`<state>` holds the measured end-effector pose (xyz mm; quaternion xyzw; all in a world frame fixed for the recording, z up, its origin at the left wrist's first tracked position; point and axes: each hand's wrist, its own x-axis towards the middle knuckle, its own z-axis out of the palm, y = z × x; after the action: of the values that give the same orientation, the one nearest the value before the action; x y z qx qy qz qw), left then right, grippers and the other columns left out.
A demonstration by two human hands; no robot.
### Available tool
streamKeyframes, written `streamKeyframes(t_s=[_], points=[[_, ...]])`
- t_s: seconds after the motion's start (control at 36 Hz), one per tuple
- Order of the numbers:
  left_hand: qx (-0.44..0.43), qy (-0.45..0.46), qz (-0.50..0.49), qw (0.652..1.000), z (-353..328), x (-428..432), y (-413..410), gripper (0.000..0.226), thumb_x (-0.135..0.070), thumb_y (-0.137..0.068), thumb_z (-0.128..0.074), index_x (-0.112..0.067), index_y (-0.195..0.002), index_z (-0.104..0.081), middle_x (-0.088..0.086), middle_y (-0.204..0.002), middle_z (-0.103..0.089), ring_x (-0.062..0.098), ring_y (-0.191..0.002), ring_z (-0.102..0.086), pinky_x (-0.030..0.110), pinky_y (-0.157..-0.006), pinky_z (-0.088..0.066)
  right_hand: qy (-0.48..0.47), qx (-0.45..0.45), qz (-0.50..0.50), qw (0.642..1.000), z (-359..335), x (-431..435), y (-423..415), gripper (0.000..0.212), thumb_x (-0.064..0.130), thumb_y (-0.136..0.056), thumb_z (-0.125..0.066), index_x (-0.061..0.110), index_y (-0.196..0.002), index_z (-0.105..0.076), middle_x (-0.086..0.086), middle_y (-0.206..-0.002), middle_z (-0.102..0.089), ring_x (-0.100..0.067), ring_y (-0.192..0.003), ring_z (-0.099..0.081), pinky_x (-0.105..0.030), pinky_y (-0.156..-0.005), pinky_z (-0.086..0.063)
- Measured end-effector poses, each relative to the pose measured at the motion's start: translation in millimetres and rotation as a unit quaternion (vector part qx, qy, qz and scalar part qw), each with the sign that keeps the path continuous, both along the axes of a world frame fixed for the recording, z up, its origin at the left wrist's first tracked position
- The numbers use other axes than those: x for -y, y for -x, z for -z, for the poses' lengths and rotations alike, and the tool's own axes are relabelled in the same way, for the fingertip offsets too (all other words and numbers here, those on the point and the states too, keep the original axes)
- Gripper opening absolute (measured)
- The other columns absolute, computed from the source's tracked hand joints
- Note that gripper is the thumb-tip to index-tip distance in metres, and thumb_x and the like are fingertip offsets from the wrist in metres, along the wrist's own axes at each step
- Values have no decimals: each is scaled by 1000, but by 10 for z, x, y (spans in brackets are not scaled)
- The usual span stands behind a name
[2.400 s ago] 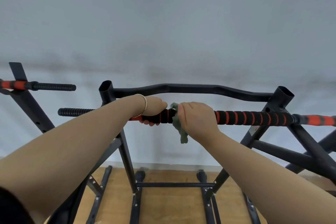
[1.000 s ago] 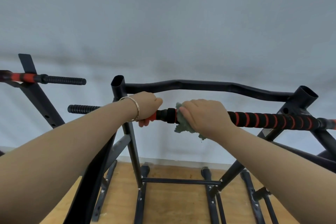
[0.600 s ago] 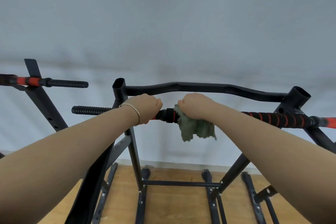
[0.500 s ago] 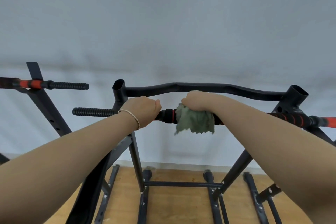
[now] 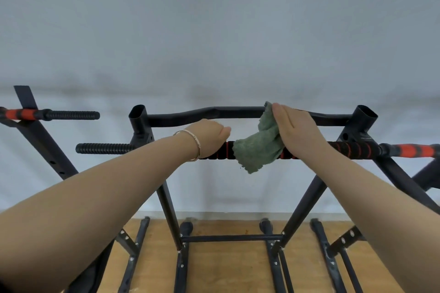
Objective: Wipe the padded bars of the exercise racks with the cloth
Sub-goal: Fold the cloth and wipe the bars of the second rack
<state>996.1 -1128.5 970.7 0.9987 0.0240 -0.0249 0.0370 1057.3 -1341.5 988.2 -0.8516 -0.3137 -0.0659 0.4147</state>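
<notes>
Head view: the left hand [image 5: 209, 138], a bracelet [image 5: 195, 147] on its wrist, has its grip curled round the padded bar [image 5: 352, 150] of the black exercise rack [image 5: 170, 211]. Just to that hand's right, the green cloth [image 5: 258, 152] drapes over the same bar. The right hand [image 5: 297, 133] lies flat against the cloth, its grip slack and its fingers straight, pointing up toward the curved top bar [image 5: 190, 114]. A second rack's ribbed handle [image 5: 71, 115] stands at the left.

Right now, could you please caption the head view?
Left hand grips padded bar; flat right hand rests on green cloth draped over it.

Wooden floor [image 5: 226, 273], black rack feet [image 5: 265, 225] on it
</notes>
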Motion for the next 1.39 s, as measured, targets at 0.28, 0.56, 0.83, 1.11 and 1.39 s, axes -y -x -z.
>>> streamKeyframes(t_s=[0.28, 0.56, 0.83, 1.11, 1.39], points=[[-185, 297, -175, 920, -56, 103, -45, 51, -31, -97, -26, 0, -87, -64, 17, -72, -73, 28, -57, -64, 29, -60, -49, 238, 183, -7, 954, 459, -201, 42, 66, 62, -96, -29, 22, -147, -44, -10, -147, -45, -33, -119, -52, -47, -94, -47], [-127, 96, -90, 983, 52, 145, -70, 21, -14, -98, -40, -10, -83, -54, 6, -64, -65, 19, -49, -57, 34, -59, -58, 406, 344, -95, 841, 364, -311, 36, 29, 25, -78, -76, 8, -96, -60, -5, -68, -54, -23, -53, -39, -27, -48, -31], [46, -187, -2, 981, 211, 252, 232, 1, -14, -94, -48, -15, -93, -49, 0, -69, -42, 25, -65, -51, 33, -59, -49, 512, -45, -149, 845, 19, -563, -231, 25, 16, -106, -31, 8, -96, -53, -2, -86, -50, -14, -67, -44, -23, -56, -32], [-262, 283, -183, 904, -69, 4, -45, 57, -35, -102, -20, 1, -100, -65, 12, -78, -75, 25, -68, -74, 32, -69, -57, 467, 249, -84, 844, 361, -351, -32, 17, 12, -91, -53, 13, -78, -42, 1, -60, -39, -25, -59, -46, -27, -46, -23], [-271, 245, -217, 905, -11, 37, -53, 53, -37, -100, -26, -5, -76, -60, 8, -50, -56, 22, -41, -48, 26, -50, -42, 352, 398, -87, 843, 514, -246, 41, 18, 23, -94, -52, 11, -84, -61, 0, -58, -44, -21, -44, -40, -25, -44, -25]])
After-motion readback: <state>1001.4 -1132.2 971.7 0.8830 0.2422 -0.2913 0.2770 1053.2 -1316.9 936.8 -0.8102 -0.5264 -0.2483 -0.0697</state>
